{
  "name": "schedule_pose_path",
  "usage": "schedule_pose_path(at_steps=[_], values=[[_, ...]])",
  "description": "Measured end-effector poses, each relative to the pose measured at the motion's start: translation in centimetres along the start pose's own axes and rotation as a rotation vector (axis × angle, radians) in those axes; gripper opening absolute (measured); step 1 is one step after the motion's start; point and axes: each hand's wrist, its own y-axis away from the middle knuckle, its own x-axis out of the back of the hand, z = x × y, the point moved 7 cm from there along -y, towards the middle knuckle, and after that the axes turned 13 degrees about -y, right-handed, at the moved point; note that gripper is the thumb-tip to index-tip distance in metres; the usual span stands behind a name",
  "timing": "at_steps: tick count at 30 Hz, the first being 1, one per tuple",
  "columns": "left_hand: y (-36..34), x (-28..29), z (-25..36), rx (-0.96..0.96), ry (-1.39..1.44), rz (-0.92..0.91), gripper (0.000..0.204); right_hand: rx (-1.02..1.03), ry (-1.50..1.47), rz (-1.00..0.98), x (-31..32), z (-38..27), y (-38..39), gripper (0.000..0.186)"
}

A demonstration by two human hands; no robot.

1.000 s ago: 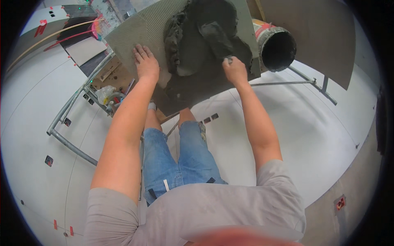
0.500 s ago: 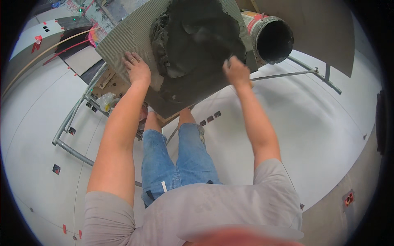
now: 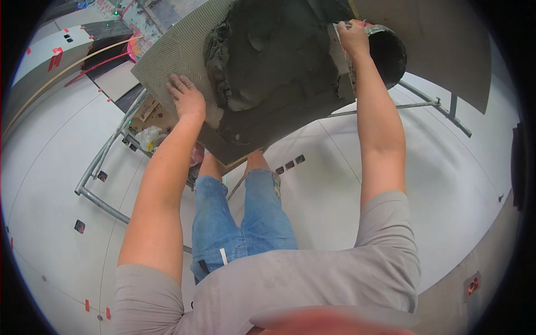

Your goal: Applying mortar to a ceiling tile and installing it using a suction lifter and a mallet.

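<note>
A large tile (image 3: 162, 61) with a ribbed back lies before me, and a thick dark grey mass of mortar (image 3: 273, 61) covers its middle and right. My left hand (image 3: 188, 100) rests flat on the ribbed part at the left, fingers spread. At the tile's right edge, my right hand (image 3: 353, 39) is closed around what appears to be a trowel, mostly hidden by the fingers. Just beyond that hand stands a round bucket (image 3: 385, 58), its rim smeared grey and its inside dark.
Metal scaffold tubes (image 3: 103, 205) run below and beside the tile. A clear plastic bag (image 3: 148, 138) lies on a wooden board left of my legs. A large brown-grey panel (image 3: 441, 44) stands at the right. Pale wall surfaces with small socket openings (image 3: 290, 164) spread around.
My right hand has moved from the lower right of the mortar up and right to the tile's edge beside the bucket. The mortar surface looks smoother. My left hand stays in place.
</note>
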Motion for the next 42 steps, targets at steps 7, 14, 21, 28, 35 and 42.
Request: schedule_pose_path(at_steps=[7, 14, 21, 28, 35, 42], values=[[0.2, -1.9, -1.3, 0.021, -0.059, 0.027, 0.117, -0.047, -0.207, -0.052, -1.7, 1.8, 11.9, 0.047], [0.2, 0.0, -0.5, -0.016, 0.040, -0.015, 0.104, -0.221, -0.068, 0.094, 0.6, 6.2, 12.7, 0.043], [-0.1, -3.1, -2.8, 0.049, -0.048, 0.073, 0.104, -0.308, -0.251, 0.020, 1.0, 6.0, 18.4, 0.044], [0.0, -0.7, -0.4, -0.018, -0.011, 0.010, 0.110, -0.288, -0.168, -0.013, 1.4, 15.4, 16.1, 0.049], [0.4, -0.5, -1.0, -0.013, -0.029, -0.011, 0.113, -0.496, -0.749, 0.074, 2.7, 14.3, 17.2, 0.034], [0.6, 0.6, 0.5, -0.020, 0.094, -0.003, 0.112, -0.804, -0.930, -0.394, -6.6, 6.4, 25.8, 0.031]])
